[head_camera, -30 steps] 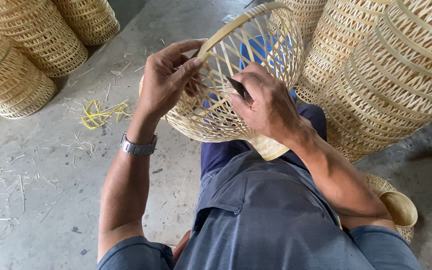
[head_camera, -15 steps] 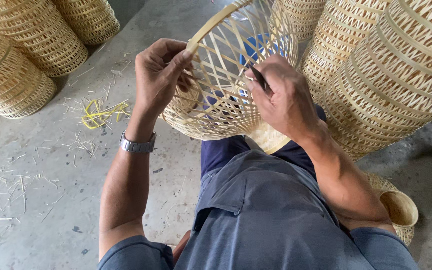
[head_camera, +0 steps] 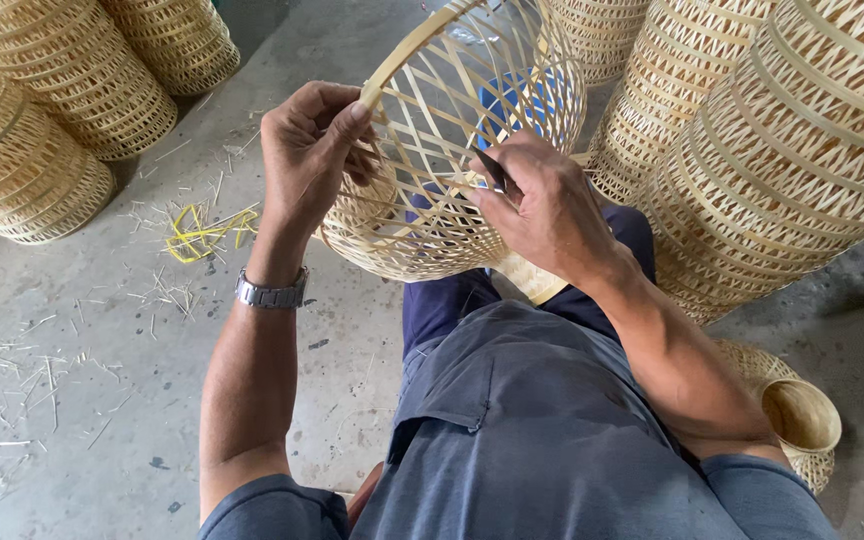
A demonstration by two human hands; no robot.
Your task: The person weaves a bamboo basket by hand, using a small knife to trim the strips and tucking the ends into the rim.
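A pale open-weave bamboo basket [head_camera: 432,150] rests tilted over my lap, its round rim turned up and to the left. My left hand [head_camera: 310,150] grips that rim at its near left side, thumb on top. My right hand [head_camera: 540,205] presses against the basket's woven wall on the right and pinches a thin dark tool [head_camera: 493,170] whose tip goes between the strips. A metal watch [head_camera: 272,292] sits on my left wrist. Through the weave a blue shape shows, unclear what it is.
Stacks of finished woven baskets stand at the upper left [head_camera: 62,90] and along the right [head_camera: 782,150]. A small woven basket [head_camera: 800,420] lies by my right elbow. Yellow strip offcuts [head_camera: 202,232] and thin splinters litter the concrete floor [head_camera: 72,400].
The basket has turned and lifted, its rim now higher and more to the left. My right hand slid across the woven wall with the tool; my left hand kept its hold on the rim.
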